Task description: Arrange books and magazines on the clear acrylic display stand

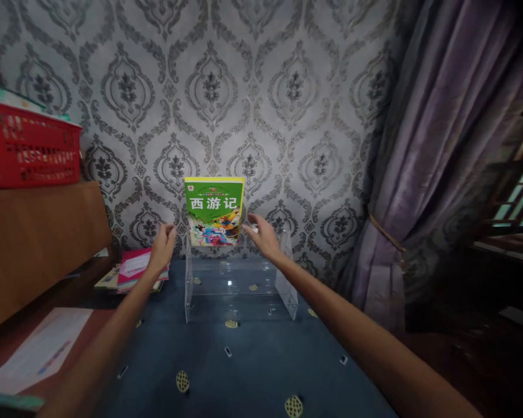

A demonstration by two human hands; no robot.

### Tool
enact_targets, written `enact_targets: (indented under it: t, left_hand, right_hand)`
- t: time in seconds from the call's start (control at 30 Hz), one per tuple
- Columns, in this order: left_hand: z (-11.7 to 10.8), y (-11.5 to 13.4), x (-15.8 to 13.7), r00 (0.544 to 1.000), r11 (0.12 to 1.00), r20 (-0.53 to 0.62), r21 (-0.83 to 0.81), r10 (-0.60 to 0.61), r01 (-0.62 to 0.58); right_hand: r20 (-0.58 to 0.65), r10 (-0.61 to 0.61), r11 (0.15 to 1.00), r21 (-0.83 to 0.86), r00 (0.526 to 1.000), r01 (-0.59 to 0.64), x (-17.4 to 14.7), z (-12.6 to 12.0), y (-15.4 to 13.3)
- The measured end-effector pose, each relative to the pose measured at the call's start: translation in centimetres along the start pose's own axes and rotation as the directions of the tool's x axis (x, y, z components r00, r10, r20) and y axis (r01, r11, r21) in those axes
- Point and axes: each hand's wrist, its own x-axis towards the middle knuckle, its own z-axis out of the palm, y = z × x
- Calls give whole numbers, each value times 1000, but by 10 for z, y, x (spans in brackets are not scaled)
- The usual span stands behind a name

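A picture book (215, 212) with a green and yellow cover, white Chinese characters and cartoon figures stands upright in the back of a clear acrylic rack (230, 284). My left hand (163, 245) is to the left of the book and apart from it, its fingers loosely bent with nothing visible in them. Close by the book's right edge is my right hand (265, 235), thumb and fingers apart. Whether a fingertip touches the cover is hard to tell. The lower tiers of the rack hold no books.
A dark blue patterned tablecloth (248, 377) lies under the rack. Left are a stack of books (133, 270), a white paper-like item (43, 348) and a red basket (30, 145) on a wooden box (43, 244). Patterned wallpaper backs the table; a purple curtain (422, 174) hangs right.
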Motion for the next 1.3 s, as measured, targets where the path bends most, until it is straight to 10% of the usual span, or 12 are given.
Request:
enact_targets:
  t: [0.1, 0.23, 0.47, 0.9, 1.3]
  left_hand:
    - [-5, -19, -60, 999, 996, -51, 91, 5, -1]
    - [-16, -48, -140, 999, 932, 6, 360, 53, -51]
    - [-56, -50, -217, 991, 615, 39, 787, -131, 50]
    - [-121, -36, -241, 929, 414, -186, 854, -321, 314]
    - [-132, -31, -246, 923, 214, -83, 961, -376, 174]
  right_hand:
    - [-13, -65, 998, -17, 998, 65, -66, -1, -15]
    - [308, 6, 999, 46, 951, -21, -174, 20, -22]
    - [595, 104, 987, 36, 797, -156, -287, 63, -28]
    - [581, 22, 993, 79, 814, -84, -309, 76, -28]
    - [609, -24, 996, 79, 792, -31, -310, 80, -24]
